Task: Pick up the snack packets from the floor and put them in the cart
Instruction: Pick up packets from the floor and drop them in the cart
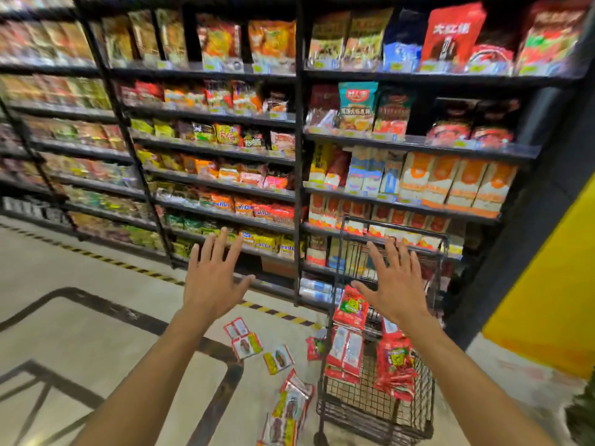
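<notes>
Left hand (214,280) and right hand (397,286), fingers spread and holding nothing, are raised above loose snack packets (278,358) scattered on the floor (80,268) just left of the wire cart (354,408), which holds further red packets (351,309), before stocked shelves (225,149)

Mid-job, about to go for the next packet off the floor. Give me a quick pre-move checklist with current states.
1. Left hand free: ok, open, holding nothing.
2. Right hand free: ok, open, raised near the black wire cart.
3. Pickup finished: not ok, several red-and-yellow snack packets lie on the beige floor left of the cart.
4. Cart room: seemingly ok, the red packets inside sit below its rim.
5. Packets hidden under the cart: cannot tell.
</notes>
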Demonstrator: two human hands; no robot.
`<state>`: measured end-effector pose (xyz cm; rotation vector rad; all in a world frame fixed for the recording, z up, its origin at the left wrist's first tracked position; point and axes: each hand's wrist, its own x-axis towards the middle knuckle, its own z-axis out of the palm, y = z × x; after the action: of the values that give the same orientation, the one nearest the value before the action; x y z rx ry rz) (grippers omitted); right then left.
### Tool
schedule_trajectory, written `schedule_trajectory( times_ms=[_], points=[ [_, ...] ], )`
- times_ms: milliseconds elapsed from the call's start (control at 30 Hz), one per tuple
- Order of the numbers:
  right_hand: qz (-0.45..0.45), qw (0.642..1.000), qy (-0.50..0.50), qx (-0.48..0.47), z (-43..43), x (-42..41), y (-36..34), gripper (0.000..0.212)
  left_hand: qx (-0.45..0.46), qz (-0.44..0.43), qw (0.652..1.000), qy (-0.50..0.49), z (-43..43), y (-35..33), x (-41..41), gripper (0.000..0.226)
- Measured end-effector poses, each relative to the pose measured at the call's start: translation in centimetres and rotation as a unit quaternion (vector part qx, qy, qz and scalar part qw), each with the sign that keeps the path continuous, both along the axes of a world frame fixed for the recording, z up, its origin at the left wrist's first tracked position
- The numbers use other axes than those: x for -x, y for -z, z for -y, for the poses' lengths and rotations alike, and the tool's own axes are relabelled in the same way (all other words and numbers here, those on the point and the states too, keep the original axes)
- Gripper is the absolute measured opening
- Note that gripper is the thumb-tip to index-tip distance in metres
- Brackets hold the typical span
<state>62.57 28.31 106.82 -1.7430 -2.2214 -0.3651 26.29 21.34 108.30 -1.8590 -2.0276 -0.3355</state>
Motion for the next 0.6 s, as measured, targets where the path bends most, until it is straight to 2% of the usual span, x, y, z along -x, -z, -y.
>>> schedule_trajectory(
  times_ms=[233, 367, 600],
  points=[
    [-0.003, 0.999, 0.003, -0.048, 7.4, 11.7, 0.7, 0.090, -0.007, 0.011, 1.000, -0.008, 8.8, 1.9, 14.9, 0.083],
    [-0.005, 0.999, 0.021, -0.045, 10.5, 18.5, 1.8, 0.088, 0.021, 0.022, 0.999, -0.017, 11.9, 3.8, 22.9, 0.084],
    [-0.018, 1.000, 0.001, 0.004, 10.9, 29.5, 4.0, 0.086, 0.085, 0.045, 0.995, -0.003, 11.2, 6.5, 32.2, 0.084]
  ],
)
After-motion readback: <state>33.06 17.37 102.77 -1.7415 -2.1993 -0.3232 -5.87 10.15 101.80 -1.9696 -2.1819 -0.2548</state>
